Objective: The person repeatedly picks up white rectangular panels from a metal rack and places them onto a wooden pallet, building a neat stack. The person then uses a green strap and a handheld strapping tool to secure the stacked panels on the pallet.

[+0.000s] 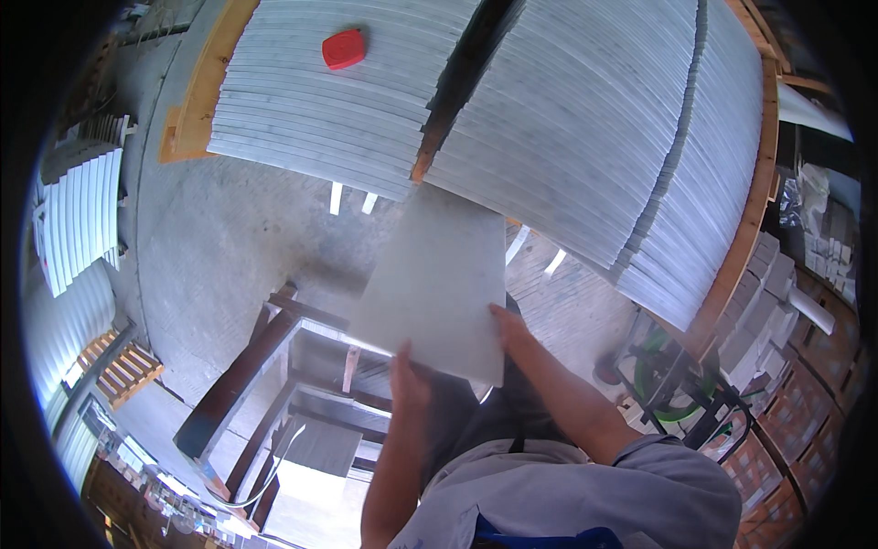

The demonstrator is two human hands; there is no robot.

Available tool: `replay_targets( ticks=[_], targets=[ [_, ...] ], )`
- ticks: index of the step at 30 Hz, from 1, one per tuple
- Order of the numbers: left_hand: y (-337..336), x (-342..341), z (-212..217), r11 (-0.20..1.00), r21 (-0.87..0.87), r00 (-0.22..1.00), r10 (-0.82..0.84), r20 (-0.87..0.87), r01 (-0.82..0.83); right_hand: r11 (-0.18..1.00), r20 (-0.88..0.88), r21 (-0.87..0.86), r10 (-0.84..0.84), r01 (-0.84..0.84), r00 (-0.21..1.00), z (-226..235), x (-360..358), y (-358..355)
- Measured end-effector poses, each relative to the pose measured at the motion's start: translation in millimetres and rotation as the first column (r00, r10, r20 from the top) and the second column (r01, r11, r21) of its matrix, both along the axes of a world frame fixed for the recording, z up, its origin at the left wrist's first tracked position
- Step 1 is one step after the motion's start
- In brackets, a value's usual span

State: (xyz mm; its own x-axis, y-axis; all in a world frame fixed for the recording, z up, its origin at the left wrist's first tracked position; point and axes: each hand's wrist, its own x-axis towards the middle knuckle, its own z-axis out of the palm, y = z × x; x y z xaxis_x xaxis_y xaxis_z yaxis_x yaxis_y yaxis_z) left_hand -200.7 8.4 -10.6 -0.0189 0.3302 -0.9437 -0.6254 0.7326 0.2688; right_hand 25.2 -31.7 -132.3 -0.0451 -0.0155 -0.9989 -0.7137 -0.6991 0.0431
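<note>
A large flat pale grey tile [439,274], smooth-faced like stone, is held between my two hands in front of my body. My left hand [409,377] grips its near left edge, the thumb on the upper face. My right hand [510,329] grips the right edge, its thumb also on top. The fingers of both hands are mostly hidden below the tile. At its far end the tile meets the front of long rows of similar tiles [558,137], stacked on edge in a wooden crate [197,101].
A red tape measure [344,49] lies on the left row. A dark gap [462,78] parts the rows. At lower left stands a metal frame [240,384]; at right, a wheeled device with a green wheel [672,375]. More upright slabs [87,215] and a pallet [119,366] are at far left.
</note>
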Motion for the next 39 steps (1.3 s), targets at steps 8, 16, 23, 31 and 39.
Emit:
replay_targets(
  ticks=[8,16,23,31,39],
  targets=[
    [14,12,-17,0.828,0.274,0.825,-0.338,-0.452,0.489,0.984,-0.011,0.047,0.174,-0.173,0.985,-8,45,2],
    [59,34,23,0.921,0.158,0.914,-0.308,-0.264,0.356,0.983,-0.002,0.053,0.174,-0.174,0.985,-14,56,7],
    [75,46,42,0.915,0.224,0.920,-0.267,-0.286,0.335,0.990,-0.030,0.092,0.106,-0.103,0.994,0,58,21],
    [75,33,22,0.908,0.099,0.853,-0.338,-0.398,0.407,0.987,-0.022,0.124,0.109,-0.105,0.994,17,48,32],
    [84,49,31,0.921,0.165,0.909,-0.294,-0.295,0.352,0.974,-0.088,0.188,0.141,-0.123,0.986,6,68,32]
  ],
)
